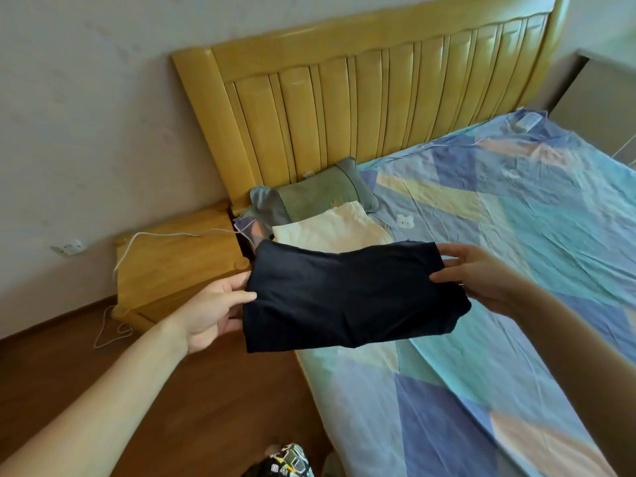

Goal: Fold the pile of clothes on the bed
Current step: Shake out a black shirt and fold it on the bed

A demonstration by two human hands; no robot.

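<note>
Dark folded garment [347, 294] hangs over the bed's [516, 270] near-left edge, my left hand [213, 304] and right hand [481, 277] pinching its ends; it seems slack, so loosening could unfold it.

The room is lit by soft, even daylight that seems to come from the right side. The headboard [378, 94] shows pale glare stripes on its glossy slats. Shadows are weak. The wide lens bends straight lines strongly near the edges. The near forearms and the right hand [481, 277] look a little blurred, and fine detail is smeared everywhere
</note>
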